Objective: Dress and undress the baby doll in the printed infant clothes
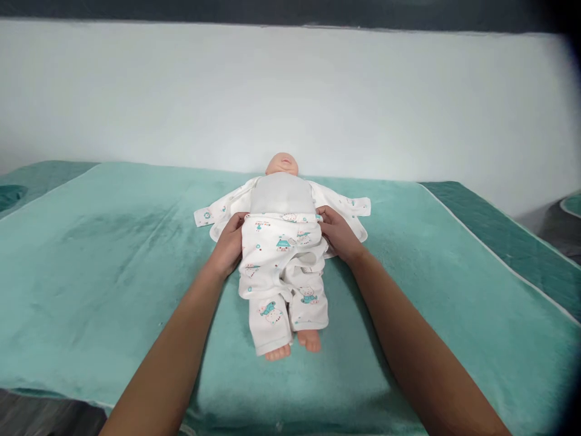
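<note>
Both hands at the waist, right in the middle of the frame! The left hand [230,242] is on the left edge of the white printed trousers [272,260], its fingers bent in and gripping the side of the waistband [279,217], their tips partly hidden by the cloth. Over to the right, the right hand [340,235] matches it, thumb and fingers pinching the other end of that band, and the two forearms run up from the lower left and lower right corners. Between them lies the doll [282,165], on its back, head at upper centre close to the white wall [272,91], trousers up around its middle, the cloth bunched and creased over the legs. Two bare feet [309,340] poke out of the cuffs just below centre! Above the waistband, there's the plain grey torso [281,194], and a white printed jacket [340,203] lies spread open under it, one sleeve out to the left, one to the right; whether arms fill them, I cannot tell. All of it rests on a pale green cover [113,260] stretching across the frame, with a darker green strip [499,239] along the right and a dark floor [40,415] peeping in at lower left
</note>
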Demonstrator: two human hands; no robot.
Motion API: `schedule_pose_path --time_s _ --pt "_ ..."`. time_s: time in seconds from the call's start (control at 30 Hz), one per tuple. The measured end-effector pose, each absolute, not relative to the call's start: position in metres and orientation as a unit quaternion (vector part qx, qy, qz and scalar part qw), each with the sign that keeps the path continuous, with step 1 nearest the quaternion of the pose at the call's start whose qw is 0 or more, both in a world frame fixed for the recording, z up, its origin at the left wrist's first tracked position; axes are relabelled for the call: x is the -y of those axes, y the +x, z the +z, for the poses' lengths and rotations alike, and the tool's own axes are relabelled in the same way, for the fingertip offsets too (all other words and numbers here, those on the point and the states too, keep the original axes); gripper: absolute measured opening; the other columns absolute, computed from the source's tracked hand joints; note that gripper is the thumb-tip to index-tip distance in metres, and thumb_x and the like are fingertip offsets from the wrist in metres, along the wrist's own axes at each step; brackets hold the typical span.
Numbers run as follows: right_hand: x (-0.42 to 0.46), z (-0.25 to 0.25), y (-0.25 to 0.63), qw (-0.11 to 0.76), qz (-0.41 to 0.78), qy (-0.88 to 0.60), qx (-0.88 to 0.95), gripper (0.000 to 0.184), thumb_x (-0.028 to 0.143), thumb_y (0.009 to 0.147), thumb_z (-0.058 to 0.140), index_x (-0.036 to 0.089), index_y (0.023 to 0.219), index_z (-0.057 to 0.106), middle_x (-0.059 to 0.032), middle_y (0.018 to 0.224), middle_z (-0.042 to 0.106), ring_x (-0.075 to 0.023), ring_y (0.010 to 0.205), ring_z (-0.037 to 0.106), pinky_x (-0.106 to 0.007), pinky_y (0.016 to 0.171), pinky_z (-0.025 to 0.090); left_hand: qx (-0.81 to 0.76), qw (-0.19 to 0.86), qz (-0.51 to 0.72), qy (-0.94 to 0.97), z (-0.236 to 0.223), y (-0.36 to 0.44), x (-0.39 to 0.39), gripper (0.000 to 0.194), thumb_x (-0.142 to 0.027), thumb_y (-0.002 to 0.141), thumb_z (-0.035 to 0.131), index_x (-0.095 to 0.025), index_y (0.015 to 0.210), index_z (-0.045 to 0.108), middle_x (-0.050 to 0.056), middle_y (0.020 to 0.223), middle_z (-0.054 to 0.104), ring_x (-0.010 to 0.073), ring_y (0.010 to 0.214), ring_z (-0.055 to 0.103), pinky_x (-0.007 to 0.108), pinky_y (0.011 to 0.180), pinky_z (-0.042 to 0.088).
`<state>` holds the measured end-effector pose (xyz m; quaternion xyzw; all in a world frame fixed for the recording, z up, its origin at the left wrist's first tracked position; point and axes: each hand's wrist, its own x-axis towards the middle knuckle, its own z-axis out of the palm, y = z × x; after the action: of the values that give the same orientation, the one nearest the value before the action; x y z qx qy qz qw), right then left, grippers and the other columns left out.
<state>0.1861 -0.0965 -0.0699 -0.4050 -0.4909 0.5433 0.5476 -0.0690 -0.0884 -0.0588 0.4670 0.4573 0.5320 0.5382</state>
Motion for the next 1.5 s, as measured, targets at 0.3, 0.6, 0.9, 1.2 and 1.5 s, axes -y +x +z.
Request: schedule_pose_path --time_s 0.3,0.6,0.9,1.2,1.5 --pt "0.115 -0.065 0.189 0.562 0.484 -0.442 0.504 0.021 0.037 0.078 0.072 0.025 0.09 0.06 0.0044 0.073 0.054 -0.0128 0.066 0.049 -0.025 0.061 0.04 -0.427 0.54 0.56 0.46 -0.066 -0.081 0.096 0.029 -0.036 0.074 0.077 -0.022 0.099 0.073 0.001 0.102 0.07 0.0155 0.084 0.061 0.024 0.071 0.047" --pt "0.112 -0.068 0.194 0.552 0.381 -0.394 0.628 0.018 0.038 0.085 0.071 0.027 0.096 0.061 -0.0042 0.123 0.053 -0.0201 0.119 0.05 -0.033 0.093 0.048 -0.426 0.5 0.567 0.498 -0.067 -0.083 0.094 0.021 -0.038 0.077 0.076 -0.022 0.088 0.07 0.003 0.127 0.065 0.0177 0.102 0.061 0.025 0.082 0.047" --pt "0.111 -0.064 0.188 0.547 0.359 -0.406 0.638 0.019 0.038 0.085 0.07 0.025 0.082 0.056 -0.0053 0.138 0.053 -0.0231 0.13 0.047 -0.037 0.098 0.045 -0.371 0.492 0.559 0.555 -0.061 -0.083 0.097 0.017 -0.033 0.076 0.075 -0.02 0.08 0.065 0.008 0.136 0.06 0.0247 0.12 0.057 0.033 0.095 0.046" --pt "0.056 -0.059 0.174 0.56 0.257 -0.526 0.587 0.024 0.041 0.084 0.066 0.025 0.076 0.05 0.0058 0.061 0.038 -0.0152 0.061 0.038 -0.03 0.063 0.035 -0.479 0.431 0.597 0.477 -0.055 -0.058 0.042 0.015 -0.028 0.082 0.067 -0.022 0.08 0.052 -0.006 0.059 0.045 0.0117 0.053 0.038 0.025 0.054 0.029" --pt "0.058 -0.062 0.168 0.58 0.347 -0.503 0.54 0.026 0.046 0.083 0.068 0.025 0.076 0.055 0.0037 0.065 0.043 -0.0148 0.062 0.039 -0.03 0.059 0.034 -0.485 0.397 0.542 0.56 -0.067 -0.064 0.042 0.018 -0.037 0.085 0.066 -0.021 0.08 0.06 -0.001 0.078 0.056 0.0144 0.072 0.048 0.026 0.066 0.038"
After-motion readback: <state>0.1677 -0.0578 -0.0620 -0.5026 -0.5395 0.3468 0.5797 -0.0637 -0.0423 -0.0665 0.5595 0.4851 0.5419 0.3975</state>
